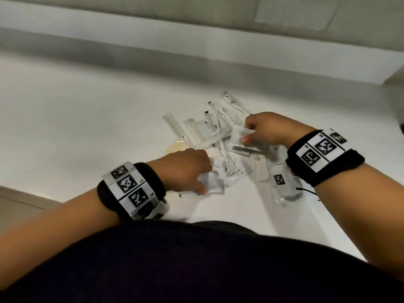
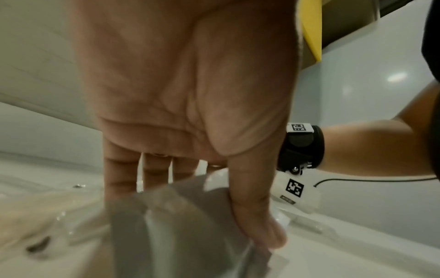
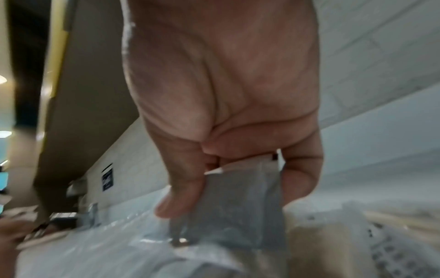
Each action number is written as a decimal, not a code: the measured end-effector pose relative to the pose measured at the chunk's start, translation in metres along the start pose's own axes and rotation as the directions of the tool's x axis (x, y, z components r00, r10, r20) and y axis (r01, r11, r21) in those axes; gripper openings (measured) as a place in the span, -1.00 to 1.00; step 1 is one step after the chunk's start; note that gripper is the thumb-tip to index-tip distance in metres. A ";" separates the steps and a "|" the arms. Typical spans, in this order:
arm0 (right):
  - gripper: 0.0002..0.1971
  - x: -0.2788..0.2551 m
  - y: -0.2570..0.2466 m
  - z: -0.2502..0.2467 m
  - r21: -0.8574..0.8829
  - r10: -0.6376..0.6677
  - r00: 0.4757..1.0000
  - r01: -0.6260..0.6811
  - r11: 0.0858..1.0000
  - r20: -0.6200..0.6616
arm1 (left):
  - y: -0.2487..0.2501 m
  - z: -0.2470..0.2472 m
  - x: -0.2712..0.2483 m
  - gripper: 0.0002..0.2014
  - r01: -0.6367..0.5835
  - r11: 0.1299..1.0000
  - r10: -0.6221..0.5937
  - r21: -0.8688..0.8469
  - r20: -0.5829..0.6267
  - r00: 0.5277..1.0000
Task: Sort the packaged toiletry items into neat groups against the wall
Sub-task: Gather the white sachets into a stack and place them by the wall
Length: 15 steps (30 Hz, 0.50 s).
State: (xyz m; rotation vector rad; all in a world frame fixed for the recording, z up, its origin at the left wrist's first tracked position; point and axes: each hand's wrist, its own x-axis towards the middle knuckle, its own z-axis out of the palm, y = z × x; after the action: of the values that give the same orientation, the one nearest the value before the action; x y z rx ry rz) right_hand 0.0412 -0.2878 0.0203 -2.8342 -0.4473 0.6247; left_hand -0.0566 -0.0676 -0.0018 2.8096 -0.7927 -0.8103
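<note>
Packets (image 1: 220,136) are piled loose in the middle of the desk (image 1: 87,119), away from the wall. One small packet (image 1: 237,134) is pinched by the right hand (image 1: 265,130). Another (image 1: 211,182) is gripped by the left hand (image 1: 185,169). Slippery wrappers could be dropped or mixed up.

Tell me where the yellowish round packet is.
In the head view the yellowish round packet lies on the white counter at the pile's left edge, just beyond the left hand.
</note>
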 end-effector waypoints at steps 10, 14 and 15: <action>-0.72 -0.011 -0.017 0.027 -0.191 -0.112 0.994 0.107 0.976 -0.015 | 0.009 0.012 -0.001 -0.46 0.219 0.975 -0.218 0.035 -0.040 0.975; -0.60 -0.007 -0.004 0.028 0.005 -0.058 0.998 0.058 0.998 -0.019 | 0.013 0.012 -0.002 -0.54 0.284 0.959 -0.284 -0.022 -0.112 0.952; -0.52 -0.004 0.000 0.026 0.064 -0.034 0.999 0.034 0.997 -0.010 | 0.011 0.013 -0.003 -0.54 0.302 0.951 -0.308 -0.061 -0.134 0.942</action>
State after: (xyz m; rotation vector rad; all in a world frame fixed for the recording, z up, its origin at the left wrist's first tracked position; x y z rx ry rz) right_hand 0.0262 -0.2863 -0.0014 -2.7620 -0.4648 0.6090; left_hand -0.0703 -0.0753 -0.0084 2.9538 -0.3191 -0.6429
